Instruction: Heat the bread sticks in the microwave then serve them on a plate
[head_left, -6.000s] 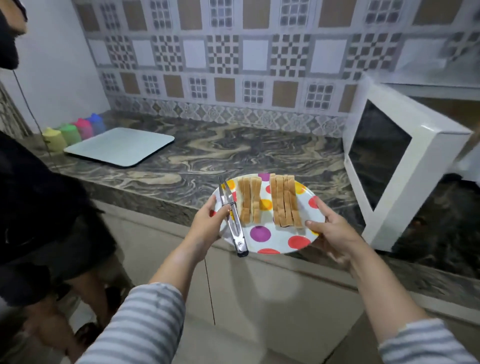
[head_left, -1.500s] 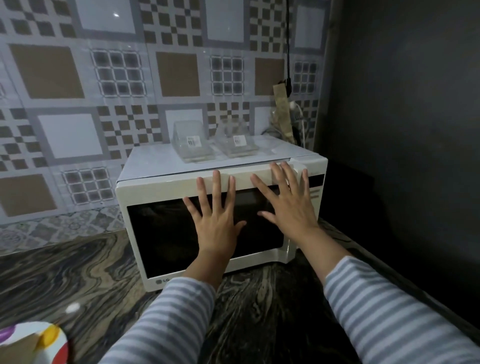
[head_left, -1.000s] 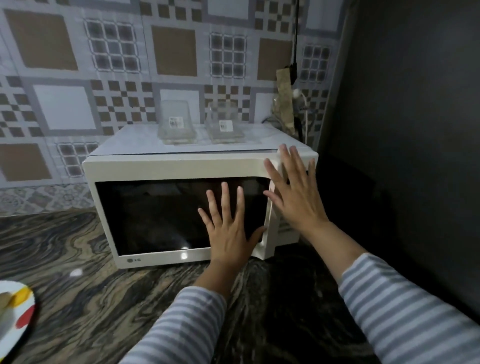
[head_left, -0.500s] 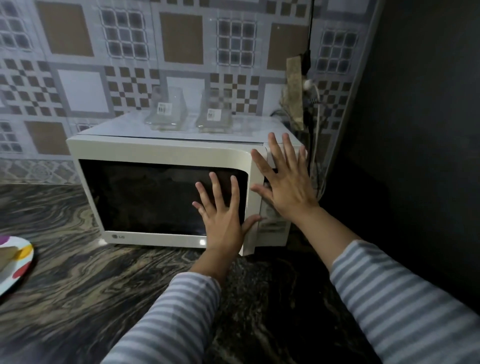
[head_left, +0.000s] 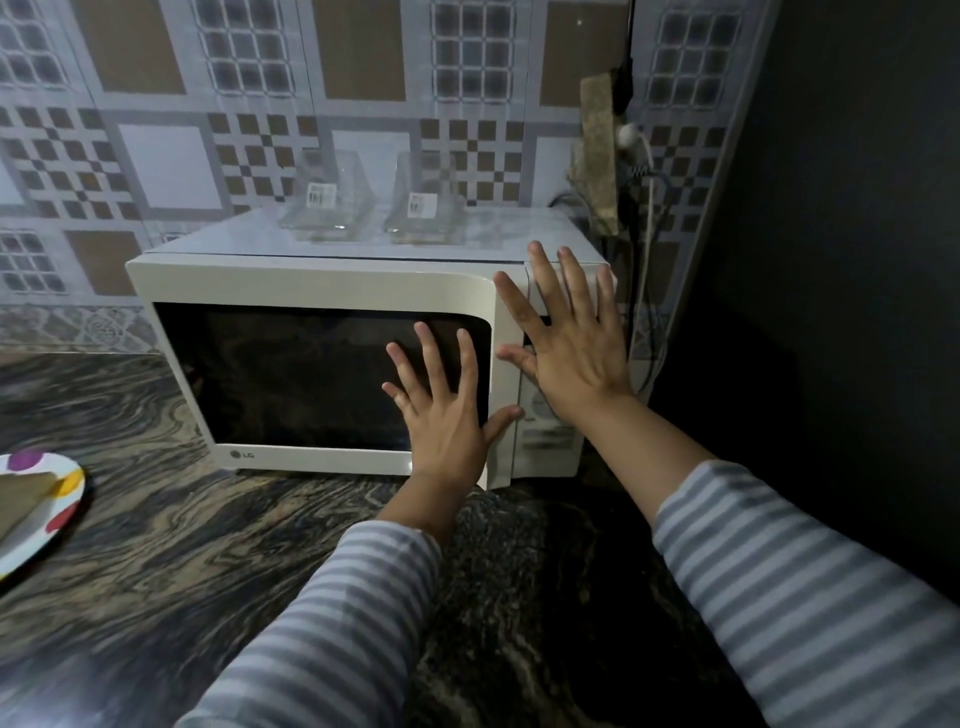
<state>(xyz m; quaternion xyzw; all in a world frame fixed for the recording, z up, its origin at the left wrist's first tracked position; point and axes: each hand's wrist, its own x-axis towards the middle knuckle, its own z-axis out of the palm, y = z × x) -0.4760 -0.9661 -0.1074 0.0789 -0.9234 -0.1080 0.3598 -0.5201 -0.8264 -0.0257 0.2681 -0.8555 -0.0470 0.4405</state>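
A white microwave (head_left: 322, 280) stands on the dark marbled counter (head_left: 182, 519) with its door shut. My left hand (head_left: 441, 410) is spread flat over the right end of the dark door window, holding nothing. My right hand (head_left: 566, 343) is spread flat over the control panel at the microwave's right end, also holding nothing. The polka-dot plate (head_left: 57, 519) lies at the far left edge of the view, mostly cut off, with a bit of the bread sticks (head_left: 23, 493) showing on it.
Two clear plastic containers (head_left: 332, 200) sit on top of the microwave. Cables and a plug (head_left: 631, 137) hang by the tiled wall behind its right corner. A dark wall (head_left: 831, 260) closes the right side.
Since six seconds ago the plate has been set down on the counter and the microwave door shut. Over the last second both hands stay spread on its front while the view shifts slightly.
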